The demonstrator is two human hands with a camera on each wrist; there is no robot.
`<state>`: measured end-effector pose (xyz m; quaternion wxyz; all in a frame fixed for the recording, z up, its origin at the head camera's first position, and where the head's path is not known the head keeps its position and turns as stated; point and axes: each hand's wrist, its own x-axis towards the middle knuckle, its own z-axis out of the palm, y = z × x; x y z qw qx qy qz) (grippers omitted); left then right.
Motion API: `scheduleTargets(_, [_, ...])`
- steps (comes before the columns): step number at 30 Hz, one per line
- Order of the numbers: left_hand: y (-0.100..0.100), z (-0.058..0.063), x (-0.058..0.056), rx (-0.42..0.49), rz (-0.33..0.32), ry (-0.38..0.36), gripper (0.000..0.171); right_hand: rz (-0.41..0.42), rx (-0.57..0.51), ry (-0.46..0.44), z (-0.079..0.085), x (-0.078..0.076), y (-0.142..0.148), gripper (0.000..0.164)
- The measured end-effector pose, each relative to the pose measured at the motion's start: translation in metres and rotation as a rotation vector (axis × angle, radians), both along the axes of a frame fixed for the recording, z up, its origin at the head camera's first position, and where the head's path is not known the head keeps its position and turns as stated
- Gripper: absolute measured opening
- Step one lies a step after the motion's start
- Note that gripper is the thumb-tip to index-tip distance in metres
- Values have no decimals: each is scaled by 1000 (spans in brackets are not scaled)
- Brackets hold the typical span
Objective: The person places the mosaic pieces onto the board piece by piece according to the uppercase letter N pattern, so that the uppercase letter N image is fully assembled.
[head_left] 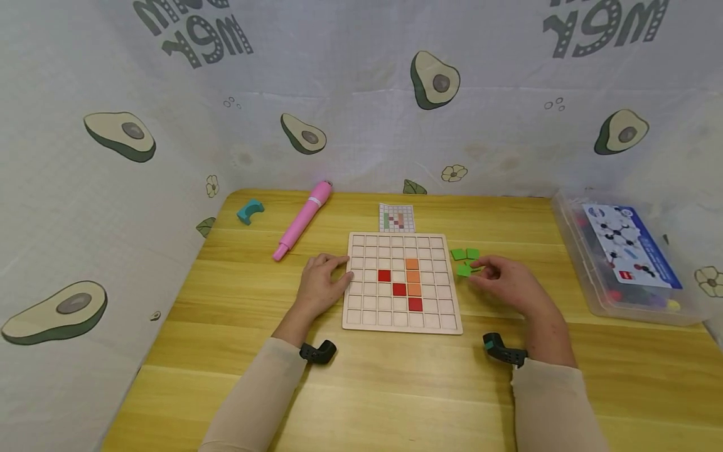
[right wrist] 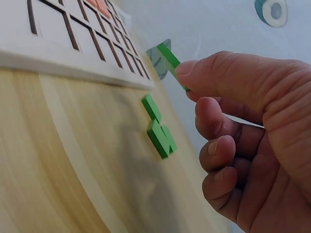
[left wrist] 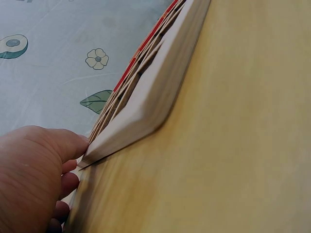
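Observation:
A wooden grid board (head_left: 361, 319) lies on the table, with red tiles (head_left: 399, 289) and orange tiles (head_left: 413, 276) set in some of its squares. My left hand (head_left: 319, 285) rests at the board's left edge, thumb and index finger touching it; in the left wrist view the thumb (left wrist: 73, 144) lies on the rim. To the right of the board, my right hand (head_left: 506, 284) pinches a thin green tile (right wrist: 169, 59) between thumb and index finger, raised above the table. Below it, several more green tiles (right wrist: 158, 138) lie close together beside the board.
Just behind the board is a small printed pattern card (head_left: 396, 218). A pink pen-shaped stick (head_left: 305, 221) and a teal curved block (head_left: 250, 211) lie back left. At the right stands a clear plastic box (head_left: 599, 295) with a labelled lid. Patterned cloth (head_left: 361, 81) hangs behind the table.

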<state>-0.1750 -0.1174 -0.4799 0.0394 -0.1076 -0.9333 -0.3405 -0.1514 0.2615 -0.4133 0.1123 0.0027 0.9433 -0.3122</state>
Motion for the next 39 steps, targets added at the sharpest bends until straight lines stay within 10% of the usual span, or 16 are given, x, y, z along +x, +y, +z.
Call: scheduleTargets(39, [-1, 3, -1, 7, -1, 0, 42, 175, -67, 49, -12, -23, -119, 27])
